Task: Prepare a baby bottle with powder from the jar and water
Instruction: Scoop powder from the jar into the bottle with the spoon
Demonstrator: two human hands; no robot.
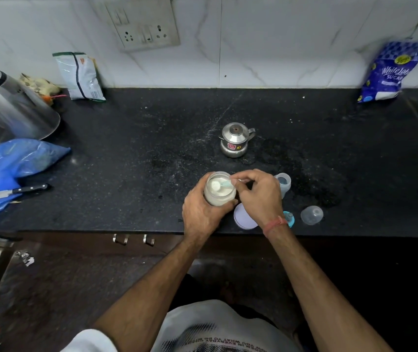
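An open glass jar (pixel 219 189) of white powder stands near the front edge of the black counter (pixel 131 153). My left hand (pixel 200 212) is wrapped around its side. My right hand (pixel 260 194) pinches a small pale green scoop (pixel 218 184), whose bowl sits heaped with powder inside the jar's mouth. Just right of my right hand the open baby bottle (pixel 284 182) stands upright, partly hidden. The jar's pale lid (pixel 243 217) lies flat under my right wrist. A blue teat ring (pixel 289 218) and a clear bottle cap (pixel 311 215) lie to the right.
A small steel lidded pot (pixel 235 140) stands behind the jar. At the left are a steel kettle (pixel 12 105), a blue plastic bag (pixel 7 171) and a knife (pixel 10 193). A foil pouch (pixel 81 76) and a blue sugar bag (pixel 390 71) lean on the tiled wall.
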